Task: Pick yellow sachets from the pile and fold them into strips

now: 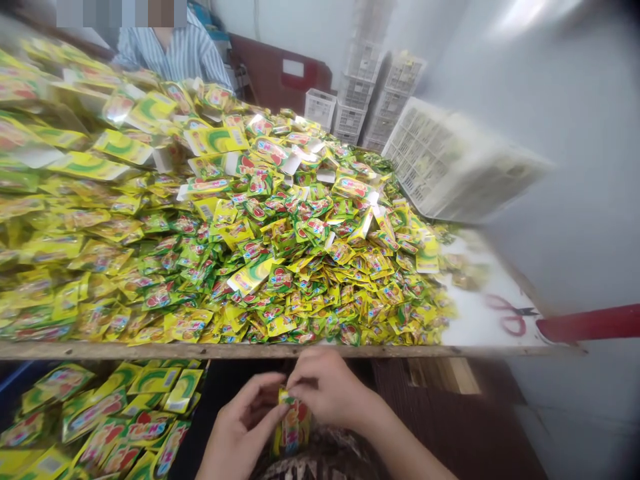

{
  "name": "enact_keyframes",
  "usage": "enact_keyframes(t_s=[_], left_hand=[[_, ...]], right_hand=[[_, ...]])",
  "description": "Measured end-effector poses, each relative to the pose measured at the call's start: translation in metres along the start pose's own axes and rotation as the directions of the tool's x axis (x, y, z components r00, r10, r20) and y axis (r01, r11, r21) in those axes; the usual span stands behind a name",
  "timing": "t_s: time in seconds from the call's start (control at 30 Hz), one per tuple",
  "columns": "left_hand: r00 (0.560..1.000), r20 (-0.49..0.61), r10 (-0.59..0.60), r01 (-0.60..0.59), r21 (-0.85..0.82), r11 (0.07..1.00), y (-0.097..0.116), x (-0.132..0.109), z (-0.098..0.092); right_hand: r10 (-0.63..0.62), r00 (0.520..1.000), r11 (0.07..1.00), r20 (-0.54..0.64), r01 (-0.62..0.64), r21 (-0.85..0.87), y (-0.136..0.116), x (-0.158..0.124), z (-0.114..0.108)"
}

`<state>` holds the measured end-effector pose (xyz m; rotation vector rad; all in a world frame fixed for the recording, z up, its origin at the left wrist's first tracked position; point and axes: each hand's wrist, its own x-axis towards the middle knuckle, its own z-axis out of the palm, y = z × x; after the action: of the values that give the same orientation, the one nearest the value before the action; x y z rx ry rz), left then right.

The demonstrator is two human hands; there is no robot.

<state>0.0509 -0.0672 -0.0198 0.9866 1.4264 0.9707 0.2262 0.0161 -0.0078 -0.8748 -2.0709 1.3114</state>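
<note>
Low in the view, in front of the table edge, my left hand (250,420) is closed around the side of a small yellow and green printed candy box (293,427). My right hand (327,387) pinches at the top end of the same box, its fingertips partly hiding that end. The box stands roughly upright between both hands. Beyond them, a large heap of yellow and green candy packets (320,280) spreads over the table, with several similar boxes (253,275) lying on it, some with white flaps open.
Lower left, a blue bin (15,381) holds many filled boxes. Red-handled scissors (513,317) lie at the table's right end beside a red cylinder (590,325). A white crate (450,160) leans tilted behind; more crates (355,100) are stacked farther back. A person in a striped shirt (175,53) sits opposite.
</note>
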Motion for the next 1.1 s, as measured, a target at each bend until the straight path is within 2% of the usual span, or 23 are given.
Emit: enact_keyframes(t_s=[0.1, 0.23, 0.43, 0.53, 0.6, 0.67, 0.8, 0.9, 0.97, 1.1], left_hand=[[0.992, 0.098, 0.075, -0.085, 0.100, 0.991, -0.001, 0.000, -0.003], [0.989, 0.112, 0.100, -0.111, 0.099, 0.989, -0.001, 0.001, -0.003], [0.960, 0.248, 0.133, -0.178, 0.170, 0.969, -0.005, -0.006, -0.003], [0.973, 0.229, 0.033, -0.043, 0.039, 0.998, -0.009, -0.006, 0.002], [0.968, 0.247, -0.036, 0.056, -0.074, 0.996, -0.008, -0.002, 0.006], [0.959, 0.279, -0.043, 0.066, -0.073, 0.995, -0.005, 0.004, 0.008], [0.977, 0.211, 0.000, -0.029, 0.137, 0.990, -0.001, 0.013, 0.000], [0.982, 0.185, 0.050, -0.094, 0.241, 0.966, -0.001, 0.014, -0.007], [0.979, 0.189, 0.081, -0.133, 0.279, 0.951, -0.001, 0.012, -0.011], [0.976, 0.204, 0.073, -0.130, 0.284, 0.950, 0.003, 0.010, -0.016]], right_hand=[[0.061, 0.998, 0.996, -0.033, -0.059, 0.064, 0.006, -0.003, 0.005], [0.184, 0.969, 0.979, -0.162, -0.167, 0.114, 0.011, -0.013, 0.015], [0.186, 0.964, 0.973, -0.190, -0.154, 0.175, 0.008, -0.031, 0.019], [0.226, 0.954, 0.968, -0.197, -0.197, 0.155, 0.006, -0.029, 0.004], [0.258, 0.952, 0.961, -0.163, -0.235, 0.146, 0.003, -0.023, -0.012], [0.257, 0.963, 0.957, -0.080, -0.243, 0.157, 0.000, -0.015, -0.026], [0.182, 0.983, 0.968, 0.027, -0.184, 0.172, -0.004, -0.007, -0.038], [0.214, 0.976, 0.949, 0.049, -0.219, 0.227, -0.005, -0.007, -0.038], [0.264, 0.961, 0.903, 0.081, -0.276, 0.330, -0.005, -0.008, -0.038], [0.299, 0.927, 0.740, 0.226, -0.374, 0.558, -0.005, -0.008, -0.042]])
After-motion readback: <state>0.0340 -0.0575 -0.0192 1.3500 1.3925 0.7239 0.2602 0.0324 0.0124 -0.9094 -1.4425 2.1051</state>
